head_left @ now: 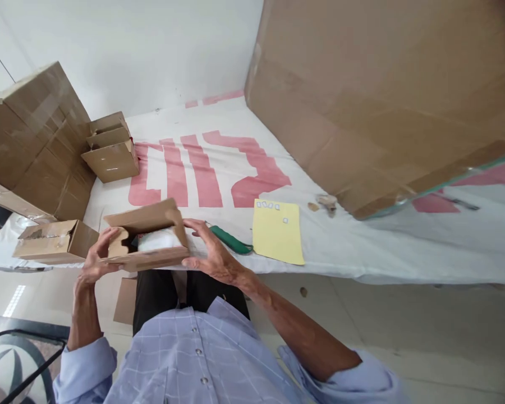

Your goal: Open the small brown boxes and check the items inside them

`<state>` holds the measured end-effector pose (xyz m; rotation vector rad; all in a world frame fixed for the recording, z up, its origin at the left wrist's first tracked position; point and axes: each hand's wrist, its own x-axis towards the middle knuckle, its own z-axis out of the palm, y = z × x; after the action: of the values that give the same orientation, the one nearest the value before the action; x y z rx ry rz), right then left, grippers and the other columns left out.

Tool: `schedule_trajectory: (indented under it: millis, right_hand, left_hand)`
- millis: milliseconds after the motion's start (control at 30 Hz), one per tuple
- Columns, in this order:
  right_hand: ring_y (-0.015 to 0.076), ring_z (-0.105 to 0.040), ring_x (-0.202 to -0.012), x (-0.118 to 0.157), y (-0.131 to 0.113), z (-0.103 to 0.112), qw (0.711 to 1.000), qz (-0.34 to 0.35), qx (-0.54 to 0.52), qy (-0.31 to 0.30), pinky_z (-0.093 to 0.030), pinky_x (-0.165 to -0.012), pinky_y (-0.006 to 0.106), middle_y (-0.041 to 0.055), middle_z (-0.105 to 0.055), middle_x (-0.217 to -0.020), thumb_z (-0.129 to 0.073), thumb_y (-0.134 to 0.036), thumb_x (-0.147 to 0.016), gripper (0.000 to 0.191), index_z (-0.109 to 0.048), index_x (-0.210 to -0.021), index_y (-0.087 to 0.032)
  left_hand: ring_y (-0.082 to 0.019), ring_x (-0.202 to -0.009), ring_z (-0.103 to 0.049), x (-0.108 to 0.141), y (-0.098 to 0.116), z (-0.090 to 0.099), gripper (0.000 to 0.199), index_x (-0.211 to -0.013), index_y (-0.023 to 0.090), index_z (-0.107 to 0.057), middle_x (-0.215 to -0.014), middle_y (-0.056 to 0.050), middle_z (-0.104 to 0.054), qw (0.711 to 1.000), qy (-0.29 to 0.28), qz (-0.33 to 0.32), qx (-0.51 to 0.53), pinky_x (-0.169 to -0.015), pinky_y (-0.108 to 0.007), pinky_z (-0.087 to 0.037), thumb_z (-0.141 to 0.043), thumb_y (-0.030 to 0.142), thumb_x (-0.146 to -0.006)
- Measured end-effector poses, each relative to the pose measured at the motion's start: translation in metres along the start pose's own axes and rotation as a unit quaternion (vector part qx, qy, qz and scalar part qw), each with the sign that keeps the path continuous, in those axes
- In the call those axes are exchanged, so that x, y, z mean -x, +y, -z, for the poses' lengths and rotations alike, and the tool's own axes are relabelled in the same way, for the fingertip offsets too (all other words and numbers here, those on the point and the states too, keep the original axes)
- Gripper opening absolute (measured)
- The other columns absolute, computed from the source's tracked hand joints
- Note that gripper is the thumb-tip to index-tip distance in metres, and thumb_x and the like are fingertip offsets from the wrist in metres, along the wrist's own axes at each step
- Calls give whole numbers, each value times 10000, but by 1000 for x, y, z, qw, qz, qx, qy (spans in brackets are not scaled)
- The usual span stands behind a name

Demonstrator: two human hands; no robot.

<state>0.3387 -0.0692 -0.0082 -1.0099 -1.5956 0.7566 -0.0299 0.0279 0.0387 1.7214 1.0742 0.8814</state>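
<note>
A small open cardboard box (151, 261) sits at the table's front edge with its flaps up. White wrapped contents (159, 240) show inside it; what they are I cannot make out. My left hand (97, 259) grips the left end, fingers on the notched side flap and thumb low along the front. At the right end, my right hand (210, 255) presses its fingertips and thumb against the side wall. Just right of that hand lies a green slim object (231, 240), perhaps a knife handle, partly hidden by my fingers.
A yellow sheet with small white stickers (278, 233) lies right of centre. A closed small box (54, 241), an open small box (113, 160) and a large carton (37, 146) stand left. A huge carton (382, 101) fills the back right of the cloth-covered table (340, 247).
</note>
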Motion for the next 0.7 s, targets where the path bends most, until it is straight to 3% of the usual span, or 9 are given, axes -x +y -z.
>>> schedule_trajectory:
  millis: [100, 167, 233, 333, 433, 500, 533, 600, 700]
  right_hand:
    - [348, -513, -1520, -6, -15, 25, 998, 35, 43, 37, -475, -1240, 582, 120, -529, -1630, -655, -609, -1032, 654, -499, -1616, -361]
    - [338, -537, -1497, -17, -29, 37, 994, 81, 76, 20, -470, -1234, 584, 126, -585, -1589, -580, -570, -1082, 500, -612, -1515, -324]
    - [318, -595, -1432, -33, -43, 44, 986, 123, 102, -42, -476, -1215, 571, 127, -688, -1467, -505, -518, -1125, 401, -710, -1369, -274]
    - [258, -712, -1162, -59, -60, 48, 960, 130, 167, -182, -522, -1116, 495, 89, -799, -1184, -421, -400, -1162, 390, -773, -1148, -233]
    - [220, -694, -889, -80, -74, 51, 903, 79, 304, -292, -525, -938, 409, 59, -784, -931, -426, -288, -1144, 402, -751, -920, -212]
    - [221, -665, -807, -89, -83, 52, 854, 24, 418, -310, -479, -828, 376, 62, -744, -834, -480, -244, -1111, 351, -721, -860, -201]
    - [226, -658, -790, -93, -86, 51, 827, -3, 468, -312, -453, -789, 369, 70, -735, -825, -522, -237, -1091, 300, -719, -868, -196]
    - [249, -668, -818, -99, -91, 44, 782, -33, 532, -323, -420, -758, 368, 101, -746, -879, -621, -247, -1044, 177, -732, -921, -184]
    - [299, -700, -952, -108, -88, 24, 744, -35, 532, -402, -443, -788, 377, 142, -766, -1036, -748, -288, -964, 117, -754, -978, -172]
  left_hand:
    - [-470, -1564, -453, -3, 19, -22, 956, -1516, 299, -669, -1652, -148, -454, 996, -77, -20, -39, -1180, -543, -546, -1012, 454, -637]
    - [-442, -1572, -447, -4, 28, -32, 928, -1557, 360, -622, -1649, -125, -416, 993, -108, -25, -50, -1162, -520, -565, -983, 462, -708]
    - [-434, -1584, -422, -5, 32, -35, 939, -1569, 382, -604, -1642, -121, -402, 989, -130, -26, -67, -1174, -524, -554, -987, 491, -718]
    - [-476, -1609, -356, -8, 35, -27, 978, -1565, 370, -617, -1649, -138, -425, 982, -169, -15, -82, -1181, -578, -535, -963, 659, -697]
    - [-485, -1621, -332, -11, 39, -16, 857, -1527, 336, -668, -1644, -151, -496, 980, -194, -11, -45, -1168, -610, -534, -653, 878, -864]
    - [-459, -1577, -414, -14, 43, -14, 787, -1476, 308, -716, -1600, -154, -553, 982, -186, -11, -40, -1149, -586, -552, -447, 859, -982]
    - [-439, -1536, -471, -15, 45, -16, 742, -1453, 306, -731, -1564, -148, -578, 983, -177, -8, -56, -1145, -569, -555, -437, 823, -1010]
    - [-396, -1436, -561, -18, 49, -24, 661, -1456, 320, -719, -1473, -124, -605, 981, -159, -6, -111, -1155, -547, -549, -585, 765, -986]
    - [-364, -1355, -592, -19, 50, -36, 891, -1577, 332, -594, -1409, -106, -568, 973, -149, -29, -173, -1187, -573, -523, -838, 722, -815]
